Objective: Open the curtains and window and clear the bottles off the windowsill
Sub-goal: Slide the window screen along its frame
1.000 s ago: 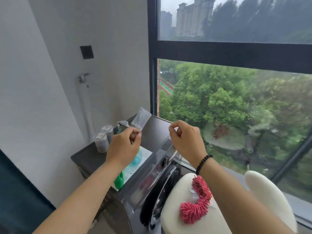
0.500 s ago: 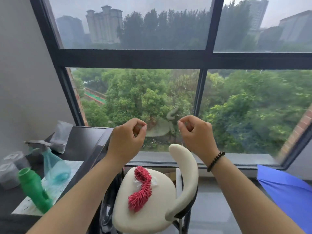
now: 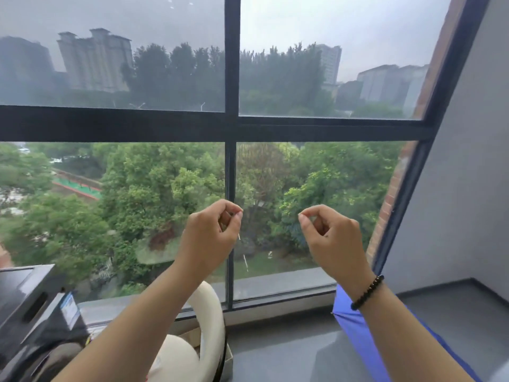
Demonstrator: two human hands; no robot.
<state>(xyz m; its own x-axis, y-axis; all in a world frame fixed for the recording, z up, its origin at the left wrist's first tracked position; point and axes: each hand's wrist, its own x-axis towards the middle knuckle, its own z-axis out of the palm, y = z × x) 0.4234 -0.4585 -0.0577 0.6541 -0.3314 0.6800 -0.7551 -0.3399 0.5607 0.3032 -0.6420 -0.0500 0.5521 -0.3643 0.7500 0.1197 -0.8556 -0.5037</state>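
Observation:
A large window with a dark frame point(image 3: 231, 125) fills the view, and its panes look closed. Trees and tall buildings show through the glass. The grey windowsill point(image 3: 278, 285) runs along the bottom, and no bottles are in sight on it. My left hand point(image 3: 210, 238) and my right hand point(image 3: 329, 235) are raised side by side in front of the lower panes, apart from the glass. Each has thumb and fingertips pinched together with nothing visible in them. No curtain is in view.
A cream chair back point(image 3: 209, 321) stands below my left arm. The dark top edge of an appliance point(image 3: 24, 288) sits at the lower left. A blue umbrella point(image 3: 355, 334) lies on the grey floor under my right arm. A grey wall point(image 3: 462, 188) rises at right.
The view has swung to the right, away from the counter with its bottles and onto the middle of the window. Both hands stayed raised and pinched in front of me.

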